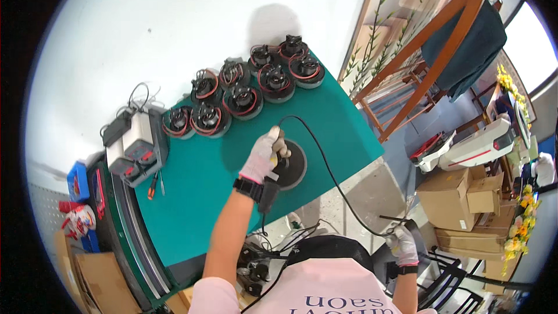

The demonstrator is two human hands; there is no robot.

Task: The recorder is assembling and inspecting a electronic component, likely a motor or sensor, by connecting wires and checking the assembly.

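My left hand (264,158), in a white glove, is closed over a round dark disc (297,163) on the green work mat. A black cable (325,160) rises from its fingers, arcs to the right and runs down past the table edge. Off the table at the lower right, my right hand (402,245), also gloved, is closed around the far part of that cable. My left fingers cover the middle of the disc, so its fitting is hidden. Several round black motor-like units (243,100) with red and black wires stand in two rows along the far side.
On the left stand grey-white power supply boxes (135,142), with an orange-handled screwdriver (153,186) beside them. Black cables (290,235) hang at the table's near edge. Cardboard boxes (444,200), a wooden frame (421,58) and a black chair (450,282) are to the right.
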